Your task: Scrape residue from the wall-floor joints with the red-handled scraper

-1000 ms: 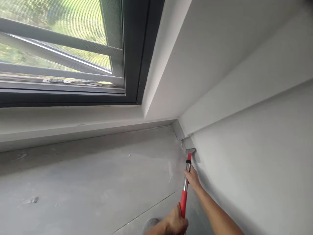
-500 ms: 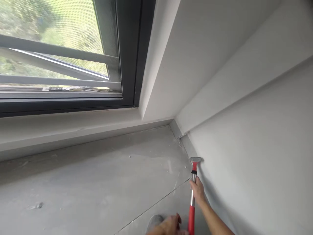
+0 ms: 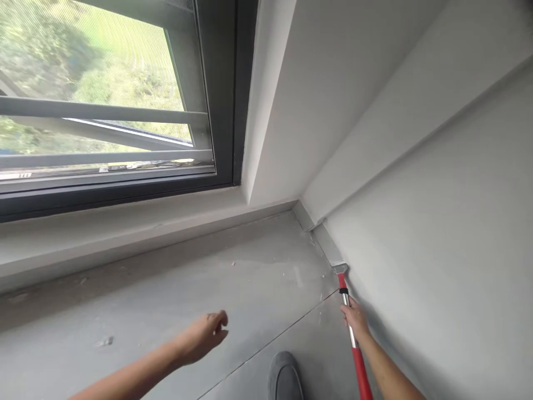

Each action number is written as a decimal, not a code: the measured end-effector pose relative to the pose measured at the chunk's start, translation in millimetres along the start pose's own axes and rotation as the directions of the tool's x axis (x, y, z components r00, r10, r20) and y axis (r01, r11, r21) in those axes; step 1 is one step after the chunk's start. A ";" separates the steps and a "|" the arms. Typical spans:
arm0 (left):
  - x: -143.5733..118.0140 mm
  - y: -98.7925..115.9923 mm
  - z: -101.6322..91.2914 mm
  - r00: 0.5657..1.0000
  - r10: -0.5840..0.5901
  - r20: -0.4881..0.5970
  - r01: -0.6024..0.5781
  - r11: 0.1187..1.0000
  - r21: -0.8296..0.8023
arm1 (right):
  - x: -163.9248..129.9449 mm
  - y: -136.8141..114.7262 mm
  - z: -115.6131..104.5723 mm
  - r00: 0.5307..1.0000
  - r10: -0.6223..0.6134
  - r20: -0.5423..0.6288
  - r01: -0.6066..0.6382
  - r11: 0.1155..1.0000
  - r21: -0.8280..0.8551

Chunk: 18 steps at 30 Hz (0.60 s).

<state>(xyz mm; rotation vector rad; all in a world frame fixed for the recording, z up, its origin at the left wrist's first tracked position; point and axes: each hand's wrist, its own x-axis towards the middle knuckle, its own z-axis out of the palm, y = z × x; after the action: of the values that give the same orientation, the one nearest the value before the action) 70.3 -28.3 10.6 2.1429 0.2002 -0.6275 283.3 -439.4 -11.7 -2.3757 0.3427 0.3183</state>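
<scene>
My right hand (image 3: pixel 355 318) grips the metal shaft of a long scraper (image 3: pixel 351 333) with a red handle. Its blade end (image 3: pixel 340 268) rests against the grey skirting strip (image 3: pixel 327 243) where the floor meets the white wall on the right. My left hand (image 3: pixel 204 335) hangs in the air over the grey floor (image 3: pixel 175 311) to the left, fingers loosely curled, holding nothing.
A dark-framed window (image 3: pixel 225 100) with a mesh screen fills the upper left above a low white ledge (image 3: pixel 125 233). White flecks of debris lie on the floor near the corner. The toe of a grey shoe (image 3: pixel 285 380) shows at the bottom edge.
My left hand has let go of the scraper's red handle and swung out to the left. The blade has stayed along the skirting, slightly back from the corner. The view tilted a little.
</scene>
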 end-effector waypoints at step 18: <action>-43.9 -31.5 -19.1 0.993 -0.098 -0.061 0.095 0.995 -0.038 | 6.4 -10.4 6.4 0.998 0.063 0.000 -0.063 0.998 0.020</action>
<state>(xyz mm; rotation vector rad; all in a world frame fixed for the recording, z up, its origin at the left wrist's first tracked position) 28.2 9.4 19.8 2.1309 0.3484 -0.6077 291.9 -428.6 -12.0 -2.3491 0.4195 0.3418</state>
